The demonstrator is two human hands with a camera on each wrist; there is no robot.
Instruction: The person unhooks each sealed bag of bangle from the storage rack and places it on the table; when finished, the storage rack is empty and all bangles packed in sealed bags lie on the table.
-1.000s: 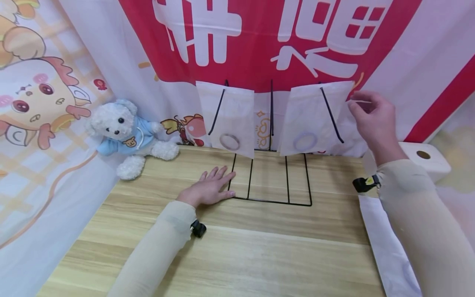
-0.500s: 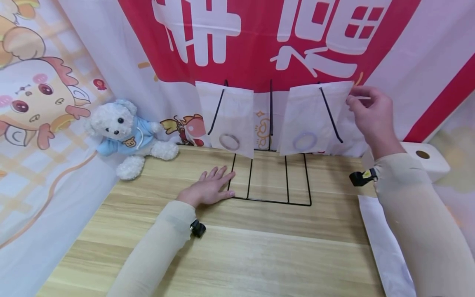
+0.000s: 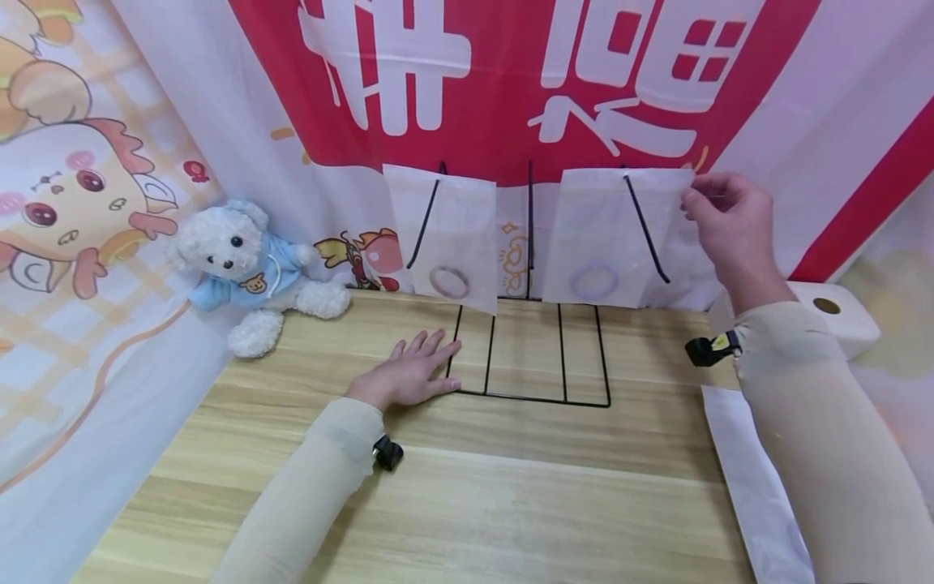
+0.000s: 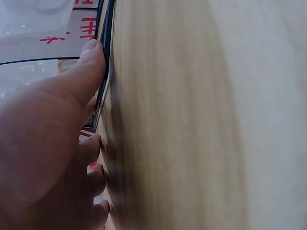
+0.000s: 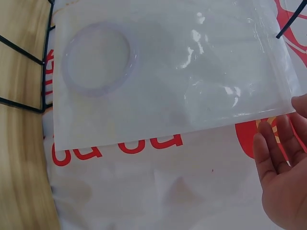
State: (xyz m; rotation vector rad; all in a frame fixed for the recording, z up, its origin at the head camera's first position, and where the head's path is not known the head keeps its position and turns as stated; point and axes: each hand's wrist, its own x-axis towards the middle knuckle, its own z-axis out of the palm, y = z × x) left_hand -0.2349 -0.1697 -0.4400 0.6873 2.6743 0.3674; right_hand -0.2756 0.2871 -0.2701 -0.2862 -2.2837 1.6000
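My right hand (image 3: 733,223) pinches the upper right corner of a translucent white bag (image 3: 584,223) between thumb and fingers. The bag hangs on the right prong of a black wire display rack (image 3: 547,398), and a pale lilac bangle (image 5: 99,91) lies at its bottom. A second bag (image 3: 463,223), holding a brownish bangle (image 3: 448,281), hangs from the left prong, while the middle prong (image 3: 531,215) carries nothing. With fingers spread, my left hand (image 3: 404,377) rests on the wooden table (image 3: 511,503) at the left side of the rack's base, its thumb at the front corner wire.
A white plush bear (image 3: 237,259) in a blue hoodie sits at the back left. At the right edge lie a white sheet-like piece (image 3: 755,478) and a white box (image 3: 846,316) with a round hole. A red and white printed cloth (image 3: 503,97) hangs behind the rack.
My right hand has moved slightly left onto the bag's corner and now pinches it. The right bag has turned a little, its top edge more level. My left hand stays in place.
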